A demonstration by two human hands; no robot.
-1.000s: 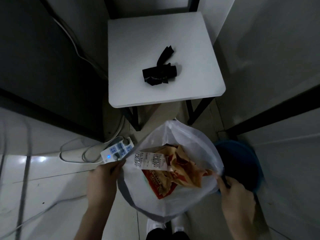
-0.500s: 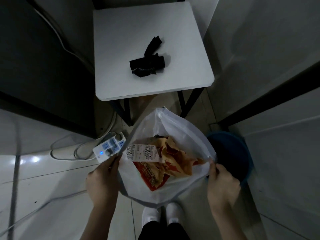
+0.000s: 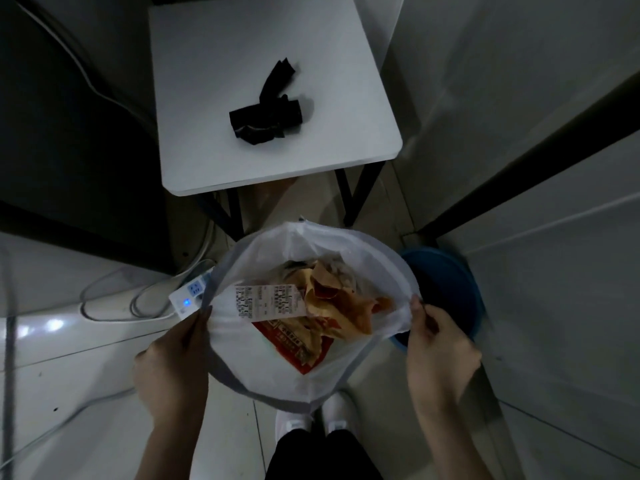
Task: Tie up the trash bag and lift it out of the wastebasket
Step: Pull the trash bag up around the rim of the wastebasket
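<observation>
A white trash bag (image 3: 367, 251) hangs open between my hands, above the floor and to the left of the blue wastebasket (image 3: 446, 289). Inside lie a printed receipt (image 3: 270, 301), orange and red wrappers (image 3: 332, 317) and crumpled paper. My left hand (image 3: 173, 362) pinches the bag's left rim. On the right rim, my right hand (image 3: 440, 351) grips the plastic. The bag's mouth is wide and untied. The wastebasket is partly hidden behind the bag and my right hand.
A small white table (image 3: 242, 64) stands ahead with a black roll of bags (image 3: 266, 116) on it. A white power strip (image 3: 188, 296) with a blue light and its cables lies on the floor at left. White panels close in on the right. My shoes (image 3: 311, 417) are below the bag.
The bag has come nearer to me and its mouth has spread wider and rounder. Both hands have shifted along the rim and moved closer to the camera.
</observation>
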